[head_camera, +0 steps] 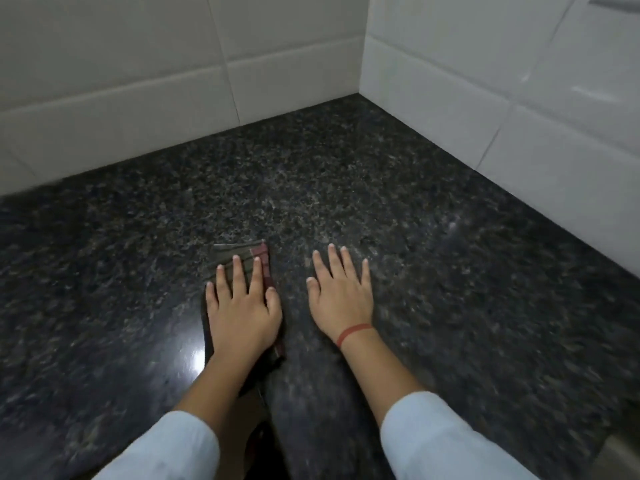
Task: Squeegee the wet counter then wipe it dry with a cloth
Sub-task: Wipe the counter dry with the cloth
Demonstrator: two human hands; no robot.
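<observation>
The counter [346,188] is dark speckled granite set in a corner of white tiled walls. A folded dark cloth [242,252] with a red striped edge lies on it near the front middle. My left hand [242,306] presses flat on that cloth, fingers spread, covering most of it. My right hand [341,296] rests flat on the bare granite just to the right of the cloth, fingers apart, a red band on its wrist. No squeegee is in view.
White tiled walls [138,98] bound the counter at the back and on the right [519,98], meeting in a corner at the upper middle. A glare spot [197,358] shines on the granite left of my left wrist.
</observation>
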